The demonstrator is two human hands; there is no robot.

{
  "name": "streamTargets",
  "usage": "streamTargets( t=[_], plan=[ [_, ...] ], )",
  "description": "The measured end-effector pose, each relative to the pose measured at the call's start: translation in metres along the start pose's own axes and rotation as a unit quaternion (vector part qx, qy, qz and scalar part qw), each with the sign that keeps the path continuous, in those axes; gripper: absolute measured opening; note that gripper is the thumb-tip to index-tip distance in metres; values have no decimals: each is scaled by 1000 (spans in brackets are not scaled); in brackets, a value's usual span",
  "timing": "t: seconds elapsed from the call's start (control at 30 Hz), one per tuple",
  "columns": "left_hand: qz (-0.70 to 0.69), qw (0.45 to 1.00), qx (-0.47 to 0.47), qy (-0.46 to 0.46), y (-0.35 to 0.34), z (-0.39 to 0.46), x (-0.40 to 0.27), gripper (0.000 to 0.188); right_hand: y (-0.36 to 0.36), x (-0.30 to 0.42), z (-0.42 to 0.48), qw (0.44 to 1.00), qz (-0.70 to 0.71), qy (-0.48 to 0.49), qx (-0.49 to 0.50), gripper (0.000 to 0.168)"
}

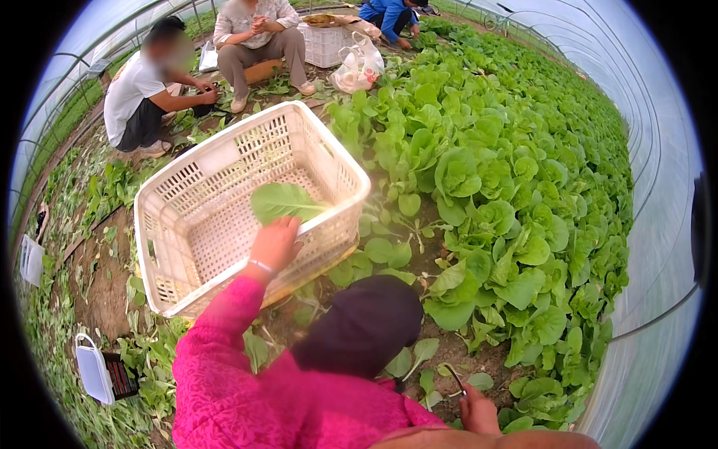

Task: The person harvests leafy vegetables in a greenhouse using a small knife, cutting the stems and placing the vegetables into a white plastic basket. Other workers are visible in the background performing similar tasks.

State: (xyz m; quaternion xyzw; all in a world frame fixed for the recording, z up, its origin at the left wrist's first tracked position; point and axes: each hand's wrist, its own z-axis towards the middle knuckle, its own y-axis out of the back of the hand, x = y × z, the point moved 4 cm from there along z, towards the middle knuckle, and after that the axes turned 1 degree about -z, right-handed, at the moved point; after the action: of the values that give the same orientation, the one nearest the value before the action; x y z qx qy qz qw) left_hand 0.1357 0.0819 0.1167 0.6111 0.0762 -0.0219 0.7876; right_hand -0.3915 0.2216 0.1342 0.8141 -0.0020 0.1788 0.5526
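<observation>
My left hand [276, 244], with a bracelet at its wrist, reaches over the near rim of a white perforated plastic crate [213, 160]. A green leafy vegetable leaf [287, 203] lies at its fingertips, inside the crate's near right corner; whether the fingers pinch it is partly hidden. The crate's visible floor shows no other produce. Low at the right, my right hand [479, 412] is closed around the handle of a small curved blade [457, 380], which points up and left near the soil and a few loose leaves.
Dense leafy greens [521, 224] fill the right side. A small folding stool [94, 367] stands at the lower left. Beyond the crate are a squatting person [132, 92], a seated person [261, 33] and a person in blue [384, 14], near a white plastic bag [359, 64].
</observation>
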Motion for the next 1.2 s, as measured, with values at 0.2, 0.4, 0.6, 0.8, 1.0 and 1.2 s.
streamTargets(
  t=[0.2, 0.4, 0.6, 0.8, 1.0, 1.2],
  plan=[
    [-77, 979, -167, -88, 15, -11, -52, 51, 11, 12, -3, 999, -20, -33, 17, 39],
    [-770, 586, 247, 49, -1, -32, -140, 49, 5, -7, -12, 995, -32, -45, 85, 40],
    [-788, 496, 352, 96, -82, -44, -141, 55, 14, -13, 2, 997, -34, -54, 48, 37],
    [-707, 597, 319, 206, -168, -70, -130, 44, 23, -29, -6, 997, -3, -73, 4, 35],
    [-666, 642, 336, 178, -197, -88, -112, 42, 24, -26, -3, 999, 9, -41, 25, 38],
    [-635, 687, 341, 93, -235, -90, -118, 41, 22, -43, 1, 995, 17, -57, 76, 40]
  ],
)
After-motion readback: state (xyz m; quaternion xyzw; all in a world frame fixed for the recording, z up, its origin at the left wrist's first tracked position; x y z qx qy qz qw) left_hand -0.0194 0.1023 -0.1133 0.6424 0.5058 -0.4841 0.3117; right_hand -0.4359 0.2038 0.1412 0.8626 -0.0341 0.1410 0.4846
